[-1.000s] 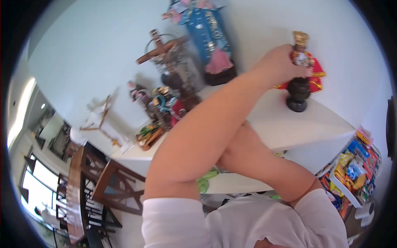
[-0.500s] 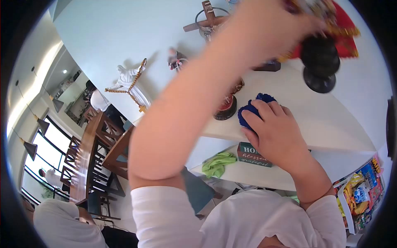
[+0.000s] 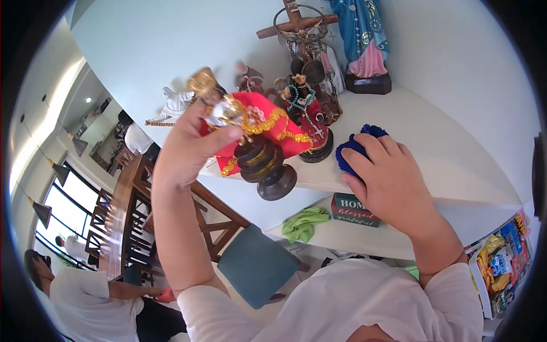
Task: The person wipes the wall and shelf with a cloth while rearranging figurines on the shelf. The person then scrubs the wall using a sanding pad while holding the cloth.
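Note:
My left hand (image 3: 196, 139) is closed around a small crowned religious statue (image 3: 265, 162) with a red, gold-trimmed cape and a dark round base. It is tilted in the air by the shelf's front edge. My right hand (image 3: 393, 176) presses a dark blue cloth (image 3: 348, 153) onto the white shelf (image 3: 444, 148). Between the hands stands another small statue (image 3: 312, 117) in red, with beads around it. Behind it are a wooden crucifix (image 3: 299, 24) and several rosaries. A larger statue in a blue robe (image 3: 364, 40) stands at the back.
On the lower shelf lie a green cloth (image 3: 305, 223) and a lettered block sign (image 3: 354, 211). A white figure (image 3: 174, 104) stands at the left end. A chair (image 3: 256, 265) is below, a snack basket (image 3: 493, 268) at right. Another person (image 3: 91, 302) sits at lower left.
My left hand has swung from the upper right to the left, carrying the statue. The right hand and blue cloth have shifted slightly right.

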The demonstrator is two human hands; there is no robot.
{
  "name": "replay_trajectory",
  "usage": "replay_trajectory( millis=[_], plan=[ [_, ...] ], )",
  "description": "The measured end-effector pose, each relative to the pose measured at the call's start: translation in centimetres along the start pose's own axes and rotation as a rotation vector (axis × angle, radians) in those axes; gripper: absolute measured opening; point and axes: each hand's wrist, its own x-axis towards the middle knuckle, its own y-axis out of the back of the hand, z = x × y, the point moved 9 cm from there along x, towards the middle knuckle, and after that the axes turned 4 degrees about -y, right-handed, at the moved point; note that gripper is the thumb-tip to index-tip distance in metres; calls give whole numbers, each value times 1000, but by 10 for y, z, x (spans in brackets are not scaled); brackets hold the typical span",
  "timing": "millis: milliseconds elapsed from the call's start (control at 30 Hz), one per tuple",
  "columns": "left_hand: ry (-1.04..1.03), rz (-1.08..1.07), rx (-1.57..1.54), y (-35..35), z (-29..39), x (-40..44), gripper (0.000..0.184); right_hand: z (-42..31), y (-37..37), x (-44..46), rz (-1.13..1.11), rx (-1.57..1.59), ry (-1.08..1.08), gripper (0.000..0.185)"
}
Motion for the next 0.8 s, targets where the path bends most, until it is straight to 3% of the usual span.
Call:
replay_trajectory(
  millis=[167,367,667,800],
  plan=[
    [26,-3,168,7,-22,11,41,-2,1,2,0,1,5,30],
    [28,26,265,17,-34,21,40,-1,1,2,-6,4,4,30],
    [-22,40,282,22,-39,34,46,-3,3,2,76,-9,31,22],
    [-56,97,400,30,-40,34,61,-5,4,2,85,-25,48,21]
  ],
)
